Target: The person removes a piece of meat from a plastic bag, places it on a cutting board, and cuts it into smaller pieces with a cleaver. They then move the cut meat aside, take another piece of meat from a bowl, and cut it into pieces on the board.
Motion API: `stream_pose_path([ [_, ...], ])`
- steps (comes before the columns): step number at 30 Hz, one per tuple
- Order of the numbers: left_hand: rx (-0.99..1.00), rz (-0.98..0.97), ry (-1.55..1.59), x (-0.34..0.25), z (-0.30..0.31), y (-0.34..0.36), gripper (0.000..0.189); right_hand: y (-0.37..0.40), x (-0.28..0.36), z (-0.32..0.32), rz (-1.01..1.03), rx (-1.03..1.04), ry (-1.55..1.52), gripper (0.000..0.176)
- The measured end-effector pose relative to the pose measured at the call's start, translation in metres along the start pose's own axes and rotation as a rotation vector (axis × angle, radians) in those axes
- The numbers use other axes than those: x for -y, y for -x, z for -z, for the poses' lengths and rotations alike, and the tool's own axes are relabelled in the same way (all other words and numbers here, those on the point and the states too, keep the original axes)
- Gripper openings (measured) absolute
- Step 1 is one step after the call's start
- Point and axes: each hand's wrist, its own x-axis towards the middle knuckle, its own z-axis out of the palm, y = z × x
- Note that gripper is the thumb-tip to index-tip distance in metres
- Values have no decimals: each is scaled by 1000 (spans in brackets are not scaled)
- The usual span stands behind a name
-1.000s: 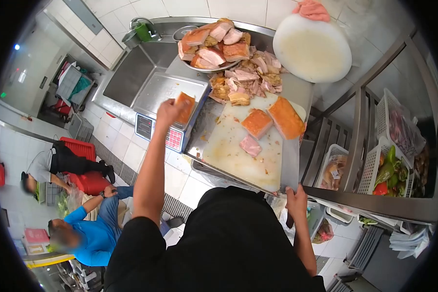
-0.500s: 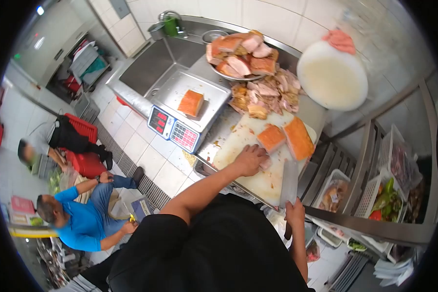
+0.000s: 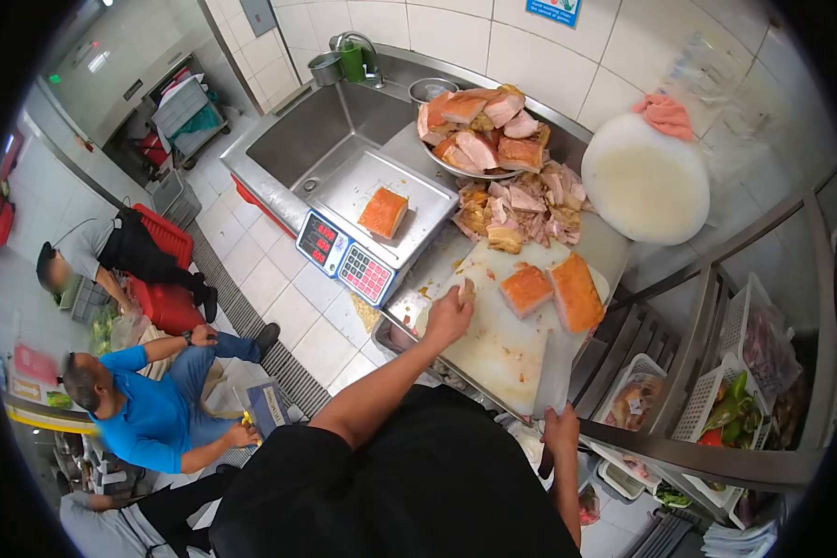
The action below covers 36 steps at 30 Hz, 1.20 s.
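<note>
My left hand (image 3: 449, 318) pinches a small piece of meat (image 3: 467, 291) over the left part of the white cutting board (image 3: 484, 358). My right hand (image 3: 560, 430) is closed round the handle of a cleaver (image 3: 553, 372), its broad blade lying at the board's right edge. Two crisp-skinned pork blocks, a smaller one (image 3: 526, 290) and a larger one (image 3: 577, 293), rest on the board. Behind them lies a heap of cut meat (image 3: 530, 202), beside a bowl piled with pork chunks (image 3: 484, 130). Another pork block (image 3: 383, 213) sits on the digital scale (image 3: 344, 257).
A sink (image 3: 312, 139) is at the back left. A round white board (image 3: 646, 179) leans against the wall, a pink cloth (image 3: 665, 116) on top. Metal shelving (image 3: 735, 446) with baskets stands at right. Several people are at the left, one in a blue shirt (image 3: 149, 418).
My left hand has moved left across the board, away from the pork blocks, with the small piece in its fingers. The camera view has shifted slightly. My right hand still holds the cleaver.
</note>
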Motion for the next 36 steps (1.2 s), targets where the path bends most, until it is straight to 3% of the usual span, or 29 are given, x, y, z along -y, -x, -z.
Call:
stream_pose_path([
  [2, -128, -264, 223, -31, 9, -18, 55, -5, -10, -3, 42, -13, -2, 36],
  [5, -92, -414, 474, -82, 37, -46, 54, -5, -12, -1, 55, -9, -4, 36],
  [7, -359, -608, 95, -106, 86, -50, 52, -4, -7, 0, 35, -5, -18, 36],
  [8, -516, -597, -57, -109, 109, -51, 52, -2, -6, 0, 42, -6, -14, 35],
  [9, -762, -668, -182, -95, 124, -61, 53, -1, -8, -1, 46, -9, -12, 35],
  [11, -819, -488, -397, -64, 162, -75, 59, -10, -25, -10, 75, -44, 9, 34],
  [13, -807, -264, -535, -42, 176, -75, 72, -14, -37, -16, 102, -70, 35, 34],
  [14, -811, -274, -536, -37, 178, -74, 72, -15, -40, -17, 113, -83, 47, 34],
  [16, -475, 7, -419, -38, 184, -68, 77, -14, -35, -14, 131, -101, 58, 35],
  [20, -573, -117, -324, -30, 181, -97, 82, -17, -34, -9, 97, -76, 69, 35],
  [24, -503, -207, -82, -61, 185, -133, 85, -16, -38, -15, 133, -133, 147, 33],
  [27, -540, -551, 157, -92, 189, -190, 82, -5, -21, -12, 61, -135, 167, 37],
  [30, -583, -628, -30, -174, 206, -204, 78, 13, 16, -2, -15, -148, 199, 41],
  [36, -414, -646, -210, -263, 200, -307, 79, 15, 25, -2, -114, -119, 223, 44],
])
